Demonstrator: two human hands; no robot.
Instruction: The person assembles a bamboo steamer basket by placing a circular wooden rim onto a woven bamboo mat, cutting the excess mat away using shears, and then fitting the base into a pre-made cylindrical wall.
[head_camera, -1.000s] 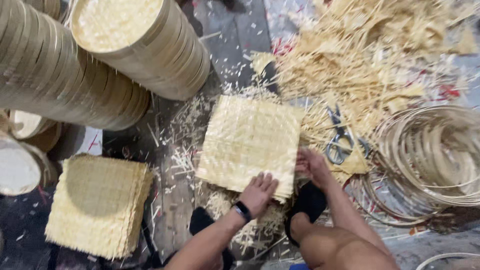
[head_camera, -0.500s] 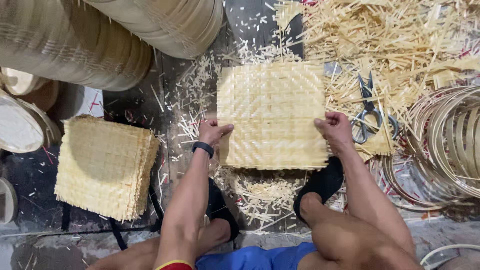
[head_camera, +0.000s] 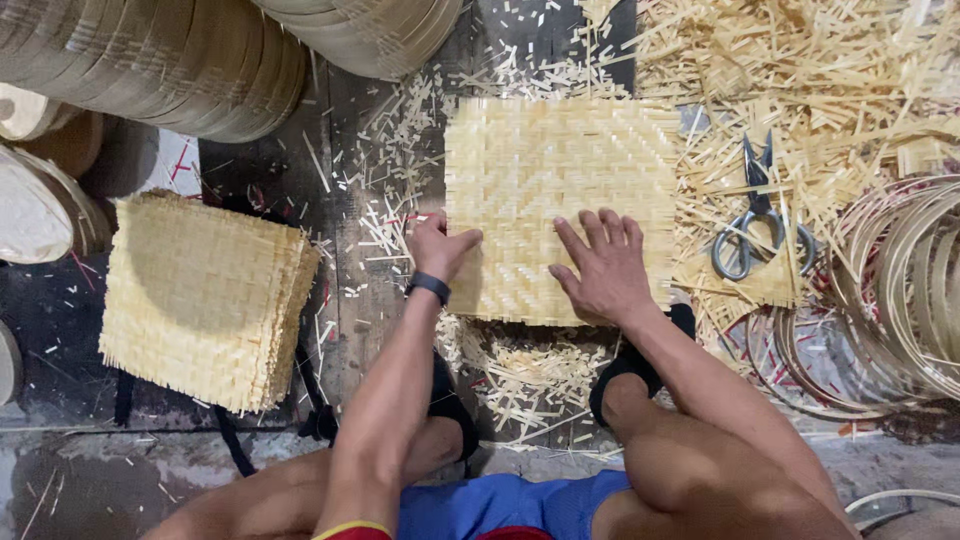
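A square woven bamboo mat (head_camera: 560, 170) lies flat on the dark floor in front of me. My left hand (head_camera: 438, 248) grips its left edge near the lower corner, thumb on top. A black band sits on that wrist. My right hand (head_camera: 603, 268) presses flat on the mat's lower middle, fingers spread. My knees and blue shorts fill the bottom of the view.
A stack of similar woven mats (head_camera: 205, 300) sits at the left. Scissors (head_camera: 752, 220) lie on loose bamboo strips (head_camera: 800, 80) at the right. Coiled bamboo hoops (head_camera: 900, 290) are at the far right. Stacked round bamboo rims (head_camera: 170, 60) lie at the top left.
My right hand moved from the mat's right edge to its lower middle and now lies flat. The view shifted slightly; my left hand stays on the left edge.
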